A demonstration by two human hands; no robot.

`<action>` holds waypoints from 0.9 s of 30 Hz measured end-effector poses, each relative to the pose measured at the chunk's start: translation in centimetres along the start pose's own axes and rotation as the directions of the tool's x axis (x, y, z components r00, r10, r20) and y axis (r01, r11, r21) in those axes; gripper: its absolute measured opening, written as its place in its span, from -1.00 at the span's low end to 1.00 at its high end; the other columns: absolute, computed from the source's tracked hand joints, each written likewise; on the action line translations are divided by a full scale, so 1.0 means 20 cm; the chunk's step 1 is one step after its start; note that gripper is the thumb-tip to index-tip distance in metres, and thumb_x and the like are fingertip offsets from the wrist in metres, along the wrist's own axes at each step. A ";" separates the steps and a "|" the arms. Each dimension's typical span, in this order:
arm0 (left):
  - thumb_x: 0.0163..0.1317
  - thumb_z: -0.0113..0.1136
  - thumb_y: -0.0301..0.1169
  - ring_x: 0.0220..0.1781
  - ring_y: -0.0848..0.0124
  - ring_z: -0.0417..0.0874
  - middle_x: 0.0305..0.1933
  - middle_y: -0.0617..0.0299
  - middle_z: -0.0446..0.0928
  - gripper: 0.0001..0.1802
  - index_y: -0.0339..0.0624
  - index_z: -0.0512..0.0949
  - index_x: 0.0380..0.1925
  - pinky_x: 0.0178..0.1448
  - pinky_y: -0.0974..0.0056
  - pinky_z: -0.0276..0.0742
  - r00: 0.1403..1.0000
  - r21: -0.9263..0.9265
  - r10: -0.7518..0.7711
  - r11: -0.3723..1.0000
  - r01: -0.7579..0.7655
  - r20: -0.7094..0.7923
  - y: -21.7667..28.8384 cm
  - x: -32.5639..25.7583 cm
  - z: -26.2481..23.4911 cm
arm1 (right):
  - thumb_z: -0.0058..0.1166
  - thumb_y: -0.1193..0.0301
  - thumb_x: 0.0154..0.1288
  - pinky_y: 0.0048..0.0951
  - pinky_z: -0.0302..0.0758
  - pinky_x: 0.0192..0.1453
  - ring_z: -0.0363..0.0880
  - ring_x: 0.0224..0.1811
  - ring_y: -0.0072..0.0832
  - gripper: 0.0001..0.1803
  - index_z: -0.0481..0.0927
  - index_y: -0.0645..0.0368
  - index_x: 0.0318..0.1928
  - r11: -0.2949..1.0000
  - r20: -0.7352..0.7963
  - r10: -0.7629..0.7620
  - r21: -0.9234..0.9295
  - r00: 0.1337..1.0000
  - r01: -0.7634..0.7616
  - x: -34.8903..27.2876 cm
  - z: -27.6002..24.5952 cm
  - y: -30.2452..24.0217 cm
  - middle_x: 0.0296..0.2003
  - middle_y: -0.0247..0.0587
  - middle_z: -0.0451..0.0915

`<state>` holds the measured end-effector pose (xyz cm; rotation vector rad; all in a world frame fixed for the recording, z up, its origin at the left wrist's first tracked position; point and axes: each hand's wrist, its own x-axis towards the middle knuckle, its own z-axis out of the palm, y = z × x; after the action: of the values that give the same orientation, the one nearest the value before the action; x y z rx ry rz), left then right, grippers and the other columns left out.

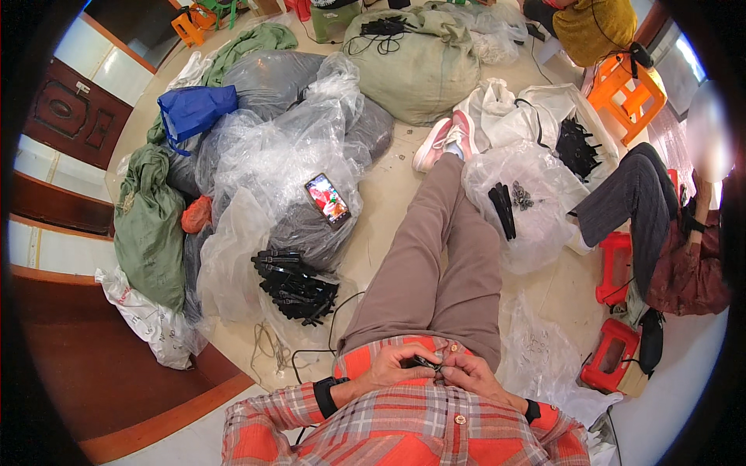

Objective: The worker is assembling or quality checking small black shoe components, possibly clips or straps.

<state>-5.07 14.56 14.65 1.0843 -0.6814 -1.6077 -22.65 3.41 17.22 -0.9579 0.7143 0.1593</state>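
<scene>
Left hand: our left hand [392, 365] curls closed on a small black part [423, 362], held against our plaid shirt [404, 423] at the lap.
Right hand: our right hand [470, 373] pinches the same part from the other side, fingertips meeting the left's.
Nearby: a pile of black clips [295, 287] lies on clear plastic to our left; a phone [327, 199] rests on the bagged heap beyond.
</scene>
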 end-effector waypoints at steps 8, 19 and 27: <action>0.09 0.19 -0.59 -0.12 0.49 0.53 -0.16 0.18 0.51 -0.74 -0.32 0.51 -0.17 -0.05 0.41 0.45 0.999 -0.004 0.025 1.000 -0.025 -0.029 -0.02 0.02 -0.01 | -0.10 0.33 0.33 -0.68 0.22 -0.43 0.26 -0.49 -0.76 -0.79 0.46 0.24 -0.26 1.000 0.000 -0.008 0.024 1.000 0.008 0.02 -0.01 0.01 -0.53 -0.53 0.35; 0.09 0.19 -0.60 -0.12 0.50 0.52 -0.16 0.18 0.52 -0.75 -0.31 0.52 -0.17 -0.07 0.42 0.45 1.000 -0.064 -0.009 0.998 0.008 -0.010 0.00 0.02 0.01 | -0.08 0.33 0.31 -0.68 0.24 -0.43 0.28 -0.49 -0.76 -0.79 0.47 0.24 -0.28 1.000 -0.035 0.016 0.025 0.999 -0.015 0.01 -0.01 0.04 -0.52 -0.51 0.37; 0.10 0.20 -0.54 -0.12 0.53 0.52 -0.14 0.24 0.53 -0.76 -0.28 0.51 -0.18 -0.05 0.41 0.46 0.997 0.086 0.041 0.996 -0.036 -0.059 -0.02 0.07 -0.02 | -0.08 0.32 0.28 -0.60 0.29 -0.41 0.29 -0.50 -0.71 -0.82 0.48 0.18 -0.29 0.977 -0.137 -0.114 -0.196 0.984 0.085 0.05 -0.04 0.08 -0.54 -0.47 0.35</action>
<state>-4.97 13.33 13.77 1.1702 -0.7316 -1.5182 -22.99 3.46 15.22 -1.1952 0.7954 0.0689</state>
